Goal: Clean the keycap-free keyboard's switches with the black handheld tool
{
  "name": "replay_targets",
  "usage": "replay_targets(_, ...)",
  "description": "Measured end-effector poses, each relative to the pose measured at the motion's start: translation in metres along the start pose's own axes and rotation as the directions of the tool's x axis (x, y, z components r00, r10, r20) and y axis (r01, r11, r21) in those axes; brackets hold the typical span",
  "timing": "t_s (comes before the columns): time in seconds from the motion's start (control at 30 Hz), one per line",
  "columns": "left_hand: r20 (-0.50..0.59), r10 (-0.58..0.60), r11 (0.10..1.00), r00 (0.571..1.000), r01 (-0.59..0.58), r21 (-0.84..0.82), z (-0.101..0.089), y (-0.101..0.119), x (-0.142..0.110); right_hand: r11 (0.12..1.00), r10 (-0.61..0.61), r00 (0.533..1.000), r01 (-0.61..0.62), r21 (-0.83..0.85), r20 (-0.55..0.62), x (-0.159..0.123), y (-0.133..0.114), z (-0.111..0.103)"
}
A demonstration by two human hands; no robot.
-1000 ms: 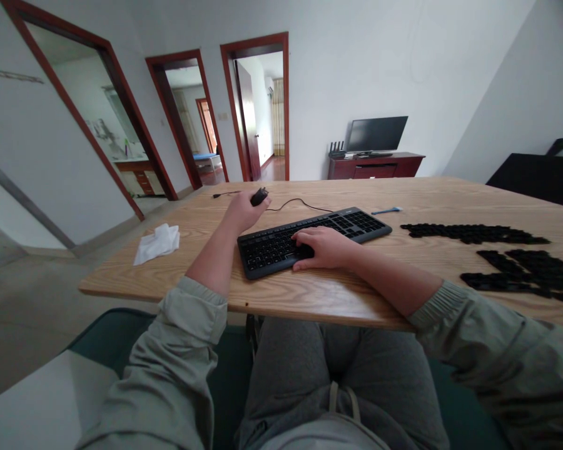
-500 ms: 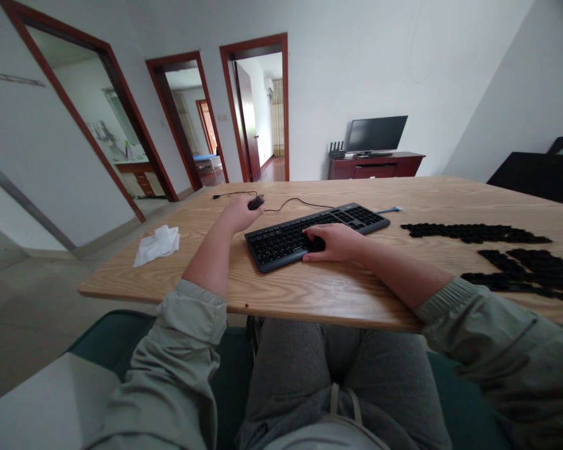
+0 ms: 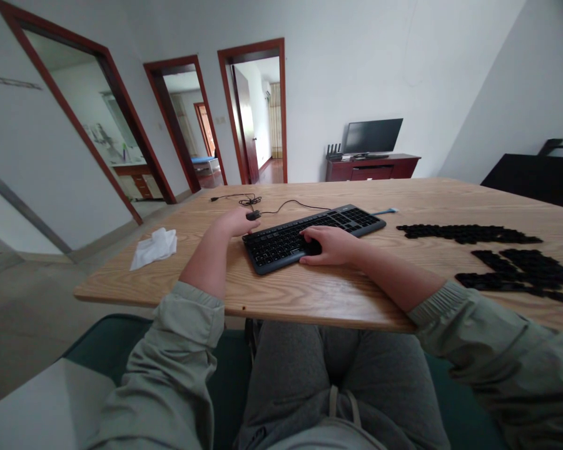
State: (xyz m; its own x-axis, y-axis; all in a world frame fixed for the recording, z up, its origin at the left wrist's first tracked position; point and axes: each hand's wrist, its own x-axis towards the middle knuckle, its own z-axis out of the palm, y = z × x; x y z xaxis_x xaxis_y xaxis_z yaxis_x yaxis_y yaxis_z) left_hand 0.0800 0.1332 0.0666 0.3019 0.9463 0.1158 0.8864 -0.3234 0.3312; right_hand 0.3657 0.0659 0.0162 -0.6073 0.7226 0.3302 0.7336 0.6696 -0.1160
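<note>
Left hand (image 3: 233,222) pinches a small black corded mouse (image 3: 252,215) between your fingertips, just off the keyboard's far left corner, its cable (image 3: 293,204) looping across the desk (image 3: 136,286). Your right hand (image 3: 331,245) lies loosely curled on the black keyboard (image 3: 272,253), gripping nothing you can make out. Crumpled white tissue (image 3: 153,249) sits left of both hands; loose black pieces (image 3: 469,234) lie in bands to the right.
</note>
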Motion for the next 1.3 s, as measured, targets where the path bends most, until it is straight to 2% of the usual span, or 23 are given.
replay_targets(0.23,0.083,0.019,0.998,0.996,-0.024,0.052,-0.001,-0.006,0.004,1.000,-0.003,1.000,0.004,0.010,-0.002,0.001,-0.002,0.001)
replay_targets(0.43,0.123,0.068,0.997,0.990,-0.071,0.023,-0.003,-0.008,0.002,1.000,-0.010,1.000,0.010,0.017,-0.007,0.002,0.000,0.000)
replay_targets(0.63,0.262,0.126,0.991,0.957,-0.132,0.005,-0.004,-0.001,-0.005,0.995,-0.097,0.995,0.097,0.011,0.015,0.000,0.001,-0.008)
replay_targets(0.7,0.296,0.121,0.993,0.948,-0.118,-0.027,-0.004,0.004,-0.008,0.993,-0.119,0.992,0.119,0.007,0.028,-0.001,0.001,-0.011)
replay_targets(0.77,0.230,0.093,0.994,0.969,-0.079,-0.069,-0.002,0.011,-0.010,0.994,-0.109,0.994,0.108,0.013,0.028,-0.001,0.001,-0.011)
replay_targets(0.83,0.012,0.083,0.988,0.996,-0.081,-0.129,0.001,0.020,-0.011,0.998,-0.059,0.998,0.059,0.026,0.002,0.000,0.002,-0.011)
replay_targets(0.9,-0.243,0.108,0.970,0.964,-0.156,-0.189,0.004,0.031,-0.012,0.998,0.000,0.999,0.003,0.057,-0.044,0.004,0.000,-0.011)
replay_targets(0.93,-0.322,0.136,0.955,0.937,-0.210,-0.208,0.006,0.039,-0.012,0.996,0.026,0.997,-0.020,0.086,-0.075,0.006,-0.002,-0.012)
replay_targets(0.97,-0.359,0.174,0.940,0.917,-0.264,-0.218,0.008,0.046,-0.013,0.992,0.046,0.993,-0.032,0.121,-0.110,0.008,-0.005,-0.013)
replay_targets(1.07,-0.369,0.294,0.882,0.882,-0.399,-0.251,0.016,0.071,-0.014,0.965,0.061,0.976,-0.005,0.261,-0.208,0.019,-0.020,-0.013)
replay_targets(1.17,-0.417,0.313,0.818,0.853,-0.465,-0.339,0.024,0.089,-0.015,0.913,0.063,0.959,0.056,0.404,-0.275,0.031,-0.033,-0.007)
replay_targets(1.23,-0.423,0.305,0.769,0.853,-0.483,-0.420,0.028,0.093,-0.014,0.870,0.083,0.949,0.080,0.487,-0.305,0.038,-0.036,-0.001)
replay_targets(1.3,-0.389,0.298,0.730,0.872,-0.470,-0.496,0.029,0.093,-0.012,0.826,0.091,0.945,0.106,0.553,-0.316,0.043,-0.035,0.005)
